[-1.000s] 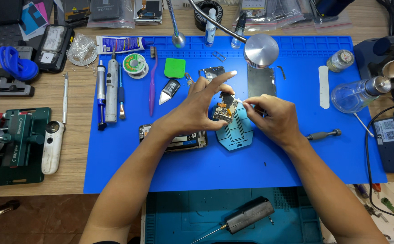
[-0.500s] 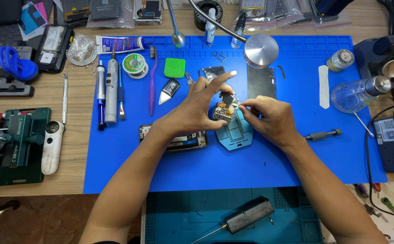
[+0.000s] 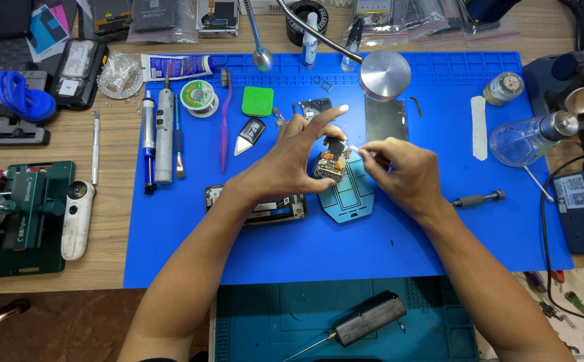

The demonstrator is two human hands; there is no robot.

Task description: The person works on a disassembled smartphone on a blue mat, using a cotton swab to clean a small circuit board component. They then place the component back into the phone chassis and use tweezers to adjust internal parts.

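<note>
My left hand (image 3: 292, 164) pinches the small circuit board (image 3: 331, 163) upright over the blue holder plate (image 3: 351, 194), steadying it, while my right hand (image 3: 399, 174) pinches a thin white-tipped tool (image 3: 358, 150) against the board's upper edge.

Near your hands, the blue mat (image 3: 386, 248) lies bare toward you and to the right, as far as the screwdriver (image 3: 478, 199). On the left, the opened phone (image 3: 265, 208) sits just beside your wrist. Farther off, the round metal weight (image 3: 385, 75) and green pad (image 3: 258, 101) crowd the way.
</note>
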